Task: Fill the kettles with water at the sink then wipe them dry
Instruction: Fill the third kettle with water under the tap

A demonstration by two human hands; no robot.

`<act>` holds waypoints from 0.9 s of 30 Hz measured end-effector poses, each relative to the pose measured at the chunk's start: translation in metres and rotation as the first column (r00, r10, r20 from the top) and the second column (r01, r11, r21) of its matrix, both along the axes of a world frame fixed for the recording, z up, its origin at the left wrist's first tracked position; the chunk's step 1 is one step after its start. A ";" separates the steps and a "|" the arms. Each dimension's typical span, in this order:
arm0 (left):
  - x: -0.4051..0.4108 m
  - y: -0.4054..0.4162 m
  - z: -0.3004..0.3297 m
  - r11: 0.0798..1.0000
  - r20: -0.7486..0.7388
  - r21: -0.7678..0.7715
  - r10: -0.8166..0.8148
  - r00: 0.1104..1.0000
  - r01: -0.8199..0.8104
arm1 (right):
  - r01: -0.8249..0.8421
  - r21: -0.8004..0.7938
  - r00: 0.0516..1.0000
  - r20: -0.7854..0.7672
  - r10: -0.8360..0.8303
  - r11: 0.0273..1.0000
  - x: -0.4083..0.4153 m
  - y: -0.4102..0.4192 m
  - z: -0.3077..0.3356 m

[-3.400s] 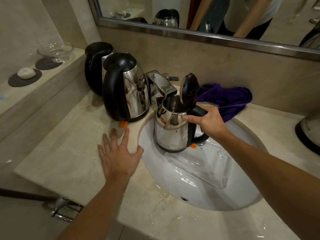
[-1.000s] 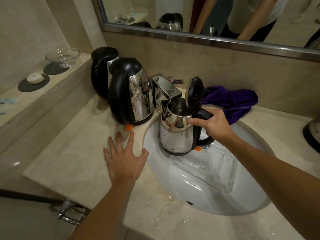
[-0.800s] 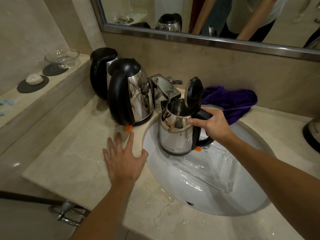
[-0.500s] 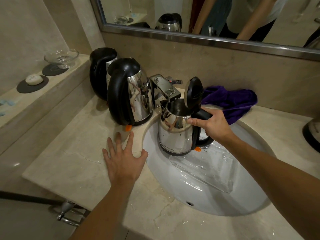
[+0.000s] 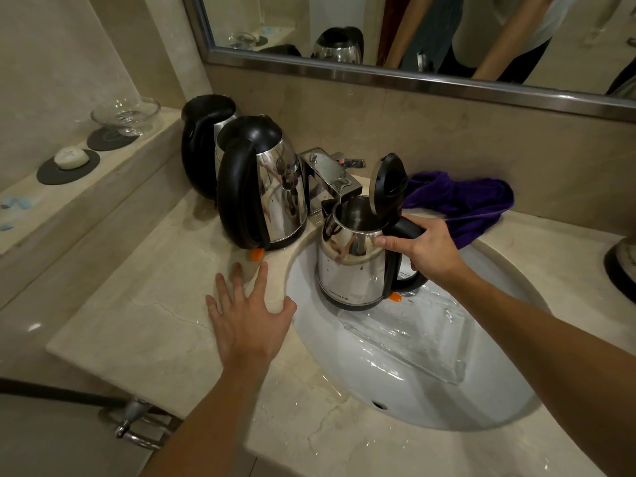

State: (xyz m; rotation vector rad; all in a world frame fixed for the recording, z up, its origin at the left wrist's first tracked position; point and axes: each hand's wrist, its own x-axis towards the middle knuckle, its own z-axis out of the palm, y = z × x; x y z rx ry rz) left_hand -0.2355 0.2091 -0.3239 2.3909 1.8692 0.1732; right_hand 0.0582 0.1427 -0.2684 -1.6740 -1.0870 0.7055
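Observation:
My right hand (image 5: 425, 247) grips the black handle of a small steel kettle (image 5: 347, 270), held upright in the white sink (image 5: 430, 401) with its lid up, right under the chrome tap (image 5: 330, 179). Water flow cannot be made out. My left hand (image 5: 249, 316) lies flat with fingers spread on the marble counter (image 5: 137, 325) at the sink's left rim. Two closed steel-and-black kettles stand on the counter left of the tap: a near kettle (image 5: 265, 187) and a far kettle (image 5: 203, 142) behind it. A purple cloth (image 5: 464, 204) is bunched behind the sink.
A raised ledge (image 5: 51, 197) on the left carries a glass dish (image 5: 125, 113) and a soap bar (image 5: 71, 158) on dark coasters. Another kettle's base (image 5: 621, 266) shows at the right edge. A mirror (image 5: 413, 32) runs along the back wall. A clear tray (image 5: 413, 342) lies in the sink.
Nothing has visibly changed apart from a slight shift of the camera; both hands and the held kettle stay where they were.

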 end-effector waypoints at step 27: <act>0.001 0.000 -0.001 1.000 -0.005 0.001 0.003 1.000 -0.003 | 0.006 -0.014 1.000 0.009 -0.006 1.000 -0.001 0.000 0.001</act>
